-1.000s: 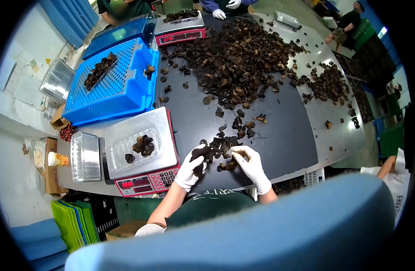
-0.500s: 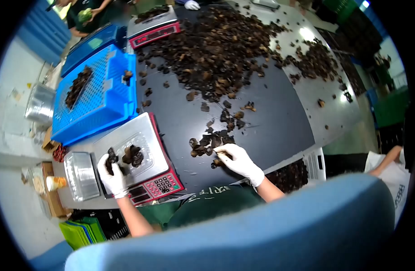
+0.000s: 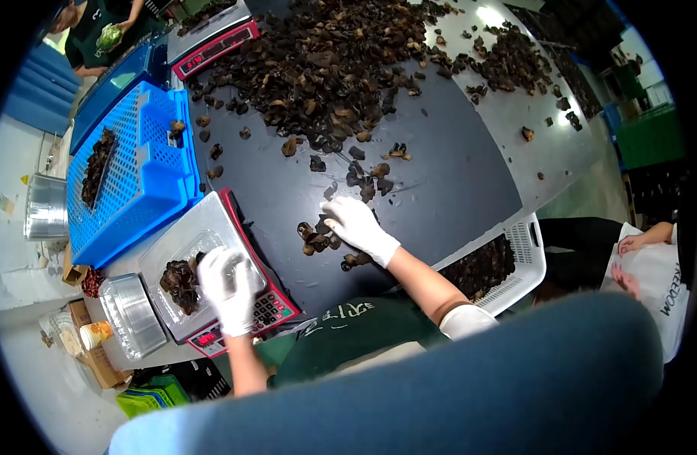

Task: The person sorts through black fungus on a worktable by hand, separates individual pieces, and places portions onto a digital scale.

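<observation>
My left hand (image 3: 228,292), in a white glove, hovers over the right side of a digital scale (image 3: 157,303), its slightly blurred fingers apart and no piece visible in them. Beside it, a clear plastic tray (image 3: 204,244) on the scale plate holds a clump of dark wood ear mushrooms (image 3: 180,284). My right hand (image 3: 361,229), also gloved, reaches over a small group of wood ear pieces (image 3: 314,236) on the black table mat. Its fingers are stretched out and partly cover the pieces; what lies beneath the palm is hidden.
A large mushroom heap (image 3: 325,68) spreads across the far table (image 3: 454,159). Left are a blue crate (image 3: 147,167), stacked clear trays (image 3: 132,315) and another scale (image 3: 215,49) beyond. A white basket (image 3: 527,262) of mushrooms stands at right. Another person (image 3: 94,34) holds a green vegetable.
My left hand has released its mushrooms into the tray and moved right. My right hand has shifted up and left over the small group. The camera view has also shifted.
</observation>
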A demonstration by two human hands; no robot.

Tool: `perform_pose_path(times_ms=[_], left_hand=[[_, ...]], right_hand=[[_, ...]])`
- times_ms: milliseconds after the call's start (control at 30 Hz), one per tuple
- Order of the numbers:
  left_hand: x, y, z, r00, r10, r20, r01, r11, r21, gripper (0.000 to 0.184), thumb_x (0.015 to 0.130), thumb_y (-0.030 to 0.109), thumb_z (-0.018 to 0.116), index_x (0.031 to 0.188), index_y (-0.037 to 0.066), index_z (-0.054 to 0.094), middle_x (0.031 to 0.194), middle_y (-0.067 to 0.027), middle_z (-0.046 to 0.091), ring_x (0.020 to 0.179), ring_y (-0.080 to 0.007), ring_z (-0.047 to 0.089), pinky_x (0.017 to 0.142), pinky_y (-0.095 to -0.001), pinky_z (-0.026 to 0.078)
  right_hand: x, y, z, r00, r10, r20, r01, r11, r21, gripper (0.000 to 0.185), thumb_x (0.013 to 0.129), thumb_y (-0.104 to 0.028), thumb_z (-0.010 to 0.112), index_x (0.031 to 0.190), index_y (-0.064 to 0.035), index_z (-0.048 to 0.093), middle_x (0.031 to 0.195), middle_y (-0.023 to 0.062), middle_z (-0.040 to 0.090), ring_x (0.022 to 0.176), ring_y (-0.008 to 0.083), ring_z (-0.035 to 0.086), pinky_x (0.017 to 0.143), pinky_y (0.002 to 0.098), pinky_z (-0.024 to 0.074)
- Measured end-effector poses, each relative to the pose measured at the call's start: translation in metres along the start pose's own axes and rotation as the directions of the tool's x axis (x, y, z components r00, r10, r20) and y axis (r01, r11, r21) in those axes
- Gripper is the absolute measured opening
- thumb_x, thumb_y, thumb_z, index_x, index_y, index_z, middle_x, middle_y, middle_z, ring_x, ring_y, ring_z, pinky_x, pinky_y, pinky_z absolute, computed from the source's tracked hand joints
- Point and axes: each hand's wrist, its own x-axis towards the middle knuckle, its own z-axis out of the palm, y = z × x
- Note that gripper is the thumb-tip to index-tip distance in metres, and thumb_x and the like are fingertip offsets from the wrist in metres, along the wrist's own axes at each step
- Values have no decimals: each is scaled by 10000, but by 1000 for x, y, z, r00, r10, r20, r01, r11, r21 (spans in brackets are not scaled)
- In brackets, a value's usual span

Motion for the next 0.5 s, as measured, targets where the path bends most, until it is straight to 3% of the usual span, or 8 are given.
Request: perform_pose_path(times_ms=[67,167,200,300,367,433,467,500], left_hand=[[1,16,45,992,42,123,-36,998,-53,308,785,55,673,1088,56,623,1117,-154,567,1068,-321,545,950,-410,426],[-7,6,101,971,-5,238,45,986,-163,315,795,49,650,1107,57,615,1111,-167,560,1066,-340,537,952,-403,425],[-12,-1,116,960,-24,280,75,982,-174,317,799,49,642,1114,57,612,1119,-171,555,1075,-345,530,958,-400,421],[-20,-14,142,937,-41,346,78,993,-93,375,821,76,614,1193,52,572,1200,-195,530,1125,-360,504,991,-411,397],[-23,-25,153,930,-44,365,63,997,-40,439,831,102,606,1260,46,529,1262,-215,506,1166,-372,481,1013,-421,380],[-22,-27,163,934,-60,351,63,998,0,428,821,94,614,1240,47,541,1217,-200,523,1119,-367,493,980,-421,398],[-21,-26,166,937,-64,344,58,998,26,419,812,86,618,1224,48,551,1187,-189,534,1085,-363,503,960,-421,408],[-19,-24,167,922,-85,377,72,996,47,398,798,72,624,1191,52,569,1147,-174,540,1050,-356,508,934,-422,418]], right_hand=[[3,5,1,995,26,97,-21,998,-54,158,818,-183,651,926,-69,671,815,106,604,818,297,591,745,393,481],[5,12,-38,960,281,-15,-274,945,178,157,799,-199,686,846,-52,661,840,89,635,801,248,606,753,351,489],[0,14,-58,937,345,-43,-303,872,385,119,804,-149,667,849,-40,652,841,71,654,782,182,619,735,305,497],[-31,43,-140,829,509,230,-544,638,545,121,821,-92,605,894,-8,652,819,30,656,753,96,586,703,256,488],[-63,75,-196,807,391,442,-569,713,410,186,803,-89,606,949,-1,680,857,53,683,787,108,603,737,274,490],[-92,80,-233,603,608,516,-702,712,-20,281,753,-173,633,974,-16,708,858,110,714,765,172,658,752,289,508],[-89,57,-239,543,793,276,-687,609,-396,280,734,-233,642,926,-44,718,826,138,698,781,268,676,755,339,524],[-92,54,-233,647,751,134,-610,614,-501,268,736,-250,646,908,-57,718,834,140,693,800,297,669,757,366,525]])
